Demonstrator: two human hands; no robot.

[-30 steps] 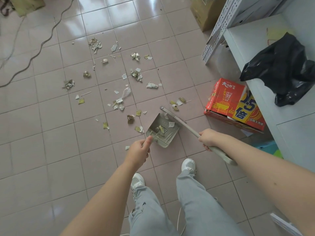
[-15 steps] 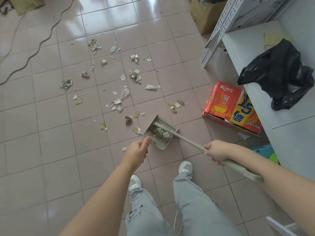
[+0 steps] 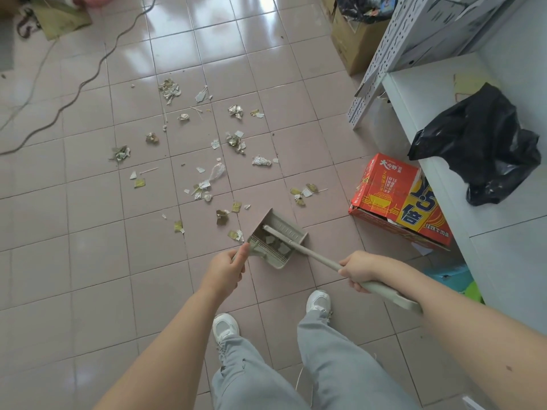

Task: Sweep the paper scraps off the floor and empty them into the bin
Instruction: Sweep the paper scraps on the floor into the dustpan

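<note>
A beige dustpan (image 3: 288, 232) sits on the pink tiled floor in front of my feet, with a few paper scraps inside. My left hand (image 3: 226, 269) grips the dustpan's upright handle at its near left corner. My right hand (image 3: 359, 270) holds the beige broom handle (image 3: 319, 257), whose far end lies over the dustpan's mouth. Several paper scraps (image 3: 233, 142) lie scattered on the tiles beyond the pan, and a small cluster (image 3: 303, 193) lies to its far right.
A red and yellow carton (image 3: 396, 199) stands on the floor to the right, against a white shelf unit (image 3: 444, 119) bearing a black plastic bag (image 3: 479, 143). A brown cardboard box (image 3: 355, 45) sits at the back right. A cable (image 3: 85, 81) snakes across the far left floor.
The broom's far end has swung from beyond the dustpan back over its mouth, and my right hand has drawn back along the handle. My left hand has kept its grip on the dustpan.
</note>
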